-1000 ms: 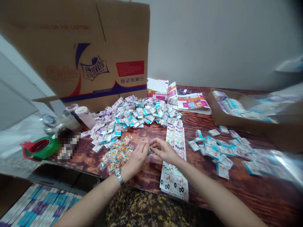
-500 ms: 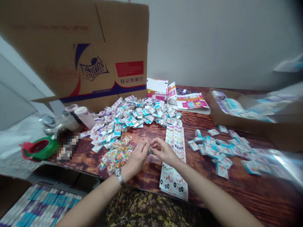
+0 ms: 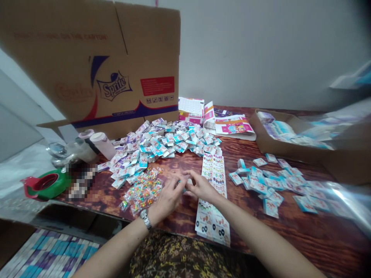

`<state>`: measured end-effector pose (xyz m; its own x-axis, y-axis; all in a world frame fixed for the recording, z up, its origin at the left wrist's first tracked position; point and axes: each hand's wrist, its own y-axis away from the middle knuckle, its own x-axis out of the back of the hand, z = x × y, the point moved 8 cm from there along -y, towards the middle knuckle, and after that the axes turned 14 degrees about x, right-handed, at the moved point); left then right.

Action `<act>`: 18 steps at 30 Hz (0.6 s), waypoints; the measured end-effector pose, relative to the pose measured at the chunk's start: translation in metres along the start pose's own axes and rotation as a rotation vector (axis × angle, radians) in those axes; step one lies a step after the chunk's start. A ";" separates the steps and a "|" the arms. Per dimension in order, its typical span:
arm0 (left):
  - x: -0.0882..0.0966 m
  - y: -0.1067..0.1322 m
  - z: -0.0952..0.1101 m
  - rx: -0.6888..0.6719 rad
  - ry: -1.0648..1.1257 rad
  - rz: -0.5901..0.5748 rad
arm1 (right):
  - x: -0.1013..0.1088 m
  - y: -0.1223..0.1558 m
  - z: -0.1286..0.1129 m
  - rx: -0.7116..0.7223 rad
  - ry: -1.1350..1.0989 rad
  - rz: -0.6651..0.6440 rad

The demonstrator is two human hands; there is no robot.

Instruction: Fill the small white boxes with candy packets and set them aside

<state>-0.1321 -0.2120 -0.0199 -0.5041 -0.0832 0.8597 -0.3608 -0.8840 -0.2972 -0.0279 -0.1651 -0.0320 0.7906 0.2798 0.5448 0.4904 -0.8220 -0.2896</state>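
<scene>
Both hands (image 3: 200, 187) had shifted slightly, pinching a small half-hidden item (image 3: 189, 182) near the counter's (image 3: 232, 150) front edge; an open back-edge carton (image 3: 271, 143) held packs (image 3: 282, 129).

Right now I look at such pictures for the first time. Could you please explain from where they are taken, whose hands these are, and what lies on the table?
There is no machine here. One camera, worn on a person's head, looks forward and down at that person's own bare hands.

The left hand, with a watch at its wrist, meets the right hand at the fingertips. Something small and bluish shows between them, too hidden to name.

On the wooden-looking table, clear packets of colourful pieces lie beside the left hand. Printed sheets lie partly under the right arm. Small boxes form a pile beyond the hands and a looser group to the right.
</scene>
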 end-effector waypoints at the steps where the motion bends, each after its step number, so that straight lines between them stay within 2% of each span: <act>1: -0.001 0.000 0.001 0.005 0.014 -0.020 | -0.003 0.000 0.001 -0.010 -0.033 -0.016; 5: -0.001 -0.004 0.002 0.043 0.053 -0.057 | 0.000 0.001 -0.002 -0.017 -0.090 0.046; 9: 0.002 -0.007 -0.005 0.107 0.072 -0.039 | 0.011 0.008 -0.015 0.071 -0.201 0.093; 12: 0.005 -0.007 -0.006 0.132 0.092 -0.011 | 0.022 0.015 -0.031 0.187 -0.013 0.126; 14: 0.005 -0.006 -0.003 0.137 0.100 0.001 | 0.021 0.019 -0.041 0.252 0.133 0.129; 16: 0.005 -0.006 0.001 0.134 0.109 0.013 | 0.018 0.020 -0.044 0.258 0.194 0.172; 18: 0.005 -0.005 0.004 0.122 0.126 0.027 | 0.017 0.022 -0.040 0.197 0.151 0.262</act>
<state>-0.1298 -0.2096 -0.0123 -0.6094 -0.0559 0.7909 -0.2516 -0.9323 -0.2597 -0.0187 -0.1982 0.0025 0.8430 -0.0162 0.5376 0.3510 -0.7409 -0.5727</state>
